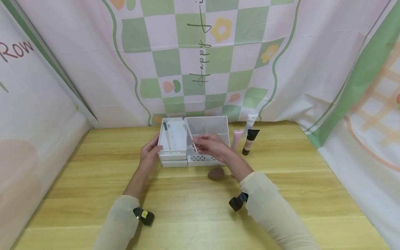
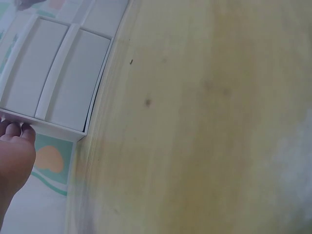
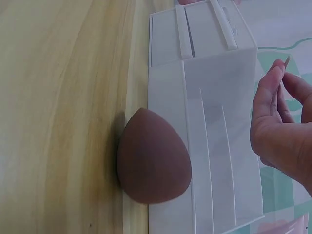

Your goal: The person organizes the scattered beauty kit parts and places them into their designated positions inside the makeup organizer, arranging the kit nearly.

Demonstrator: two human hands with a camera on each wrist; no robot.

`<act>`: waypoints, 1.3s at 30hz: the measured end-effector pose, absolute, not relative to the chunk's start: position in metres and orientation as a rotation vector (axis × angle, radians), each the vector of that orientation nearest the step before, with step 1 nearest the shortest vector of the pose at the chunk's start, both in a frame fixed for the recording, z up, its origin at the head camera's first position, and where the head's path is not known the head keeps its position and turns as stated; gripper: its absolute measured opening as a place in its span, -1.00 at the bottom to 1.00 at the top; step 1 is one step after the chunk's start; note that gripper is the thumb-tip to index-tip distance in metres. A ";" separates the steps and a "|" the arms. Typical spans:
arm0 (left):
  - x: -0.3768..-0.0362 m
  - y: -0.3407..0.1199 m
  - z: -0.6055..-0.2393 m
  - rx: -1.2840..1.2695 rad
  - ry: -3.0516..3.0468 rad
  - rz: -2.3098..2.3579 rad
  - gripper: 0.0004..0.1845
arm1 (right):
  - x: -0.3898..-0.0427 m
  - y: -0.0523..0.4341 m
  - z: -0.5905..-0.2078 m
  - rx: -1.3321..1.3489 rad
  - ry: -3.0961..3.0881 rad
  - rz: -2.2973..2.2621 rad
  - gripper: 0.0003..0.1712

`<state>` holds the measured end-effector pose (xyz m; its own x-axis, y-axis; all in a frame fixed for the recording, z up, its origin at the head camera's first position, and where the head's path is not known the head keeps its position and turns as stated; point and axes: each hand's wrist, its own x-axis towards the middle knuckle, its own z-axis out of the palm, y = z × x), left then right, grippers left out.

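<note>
Now the right hand [image 1: 211, 146] pinches a slender pale stick [image 1: 189, 130] toward its near end, long axis slanting away leftward over the white plastic organizer [image 1: 173, 163], whose left side the left hand [image 1: 149, 150] grips.

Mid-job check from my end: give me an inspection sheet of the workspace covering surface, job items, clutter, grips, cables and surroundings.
Surface: wood-grain table.
Job items: white box on the table; slim stick held over it; slim items in its left tray.
Clutter: brown sponge in front of the box; pink tube, white tube and black-and-beige tube to its right.
Left grip: touching the box's left side.
Right grip: pinching the stick.
Cables: nothing seen.
Surroundings: printed cloth behind and at both sides.
</note>
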<state>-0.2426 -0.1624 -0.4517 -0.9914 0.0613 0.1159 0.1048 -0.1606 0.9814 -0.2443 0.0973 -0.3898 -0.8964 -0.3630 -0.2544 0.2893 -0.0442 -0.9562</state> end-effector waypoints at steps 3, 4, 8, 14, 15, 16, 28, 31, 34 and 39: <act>-0.242 -0.162 -0.451 -0.192 -2.027 -2.373 -0.36 | -0.247 0.093 -0.390 -0.078 1.840 -1.964 -0.51; -0.242 -0.162 -0.451 -0.184 -2.038 -2.367 -0.36 | -0.248 0.092 -0.390 -0.072 1.849 -1.959 -0.52; -0.242 -0.162 -0.451 -0.174 -2.045 -2.360 -0.36 | -0.251 0.086 -0.391 -0.054 1.877 -1.946 -0.55; -0.242 -0.162 -0.450 -0.178 -2.032 -2.367 -0.35 | -0.257 0.076 -0.389 -0.010 1.922 -1.906 -0.56; -0.242 -0.162 -0.450 -0.177 -2.029 -2.369 -0.35 | -0.258 0.075 -0.388 -0.004 1.934 -1.892 -0.56; -0.242 -0.162 -0.450 -0.176 -2.028 -2.370 -0.35 | -0.259 0.073 -0.386 -0.003 1.949 -1.876 -0.57; -0.243 -0.162 -0.451 -0.180 -2.044 -2.362 -0.35 | -0.269 0.061 -0.372 -0.021 2.233 -1.677 -0.67; -0.243 -0.162 -0.451 -0.188 -2.049 -2.360 -0.35 | -0.268 0.059 -0.370 -0.048 2.342 -1.594 -0.71; -0.242 -0.162 -0.451 -0.191 -2.045 -2.370 -0.35 | -0.267 0.058 -0.367 -0.113 2.474 -1.488 -0.76; -0.241 -0.162 -0.451 -0.192 -2.034 -2.388 -0.34 | -0.266 0.053 -0.362 -0.174 2.613 -1.358 -0.76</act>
